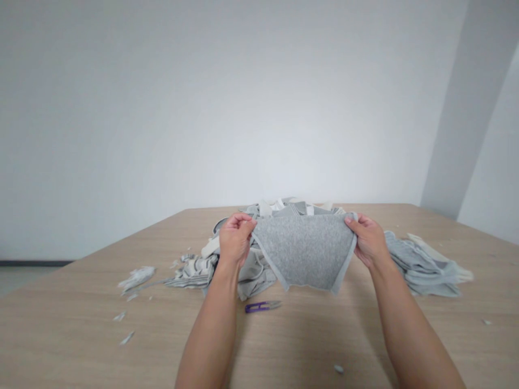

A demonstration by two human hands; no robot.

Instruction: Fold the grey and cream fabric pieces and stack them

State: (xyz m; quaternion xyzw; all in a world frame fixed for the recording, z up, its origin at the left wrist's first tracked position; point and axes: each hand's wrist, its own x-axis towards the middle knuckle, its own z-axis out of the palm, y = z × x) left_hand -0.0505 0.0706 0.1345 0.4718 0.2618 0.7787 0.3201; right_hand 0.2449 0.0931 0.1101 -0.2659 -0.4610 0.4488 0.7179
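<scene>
I hold up a grey fabric piece (306,251) with a lighter border, stretched between both hands above the wooden table (81,335). My left hand (235,237) pinches its upper left corner, fingers closed. My right hand (368,237) grips the upper right corner, fingers closed as well. The piece hangs down in a tapering shape with its lower edge free. Small purple thread snips (261,307) lie on the table just below the fabric, between my forearms.
A heap of grey and white fabric pieces (243,265) lies behind the held piece. A flatter stack of grey pieces (421,265) sits to the right. Small fabric scraps (135,278) are scattered at the left. A white wall stands behind the table.
</scene>
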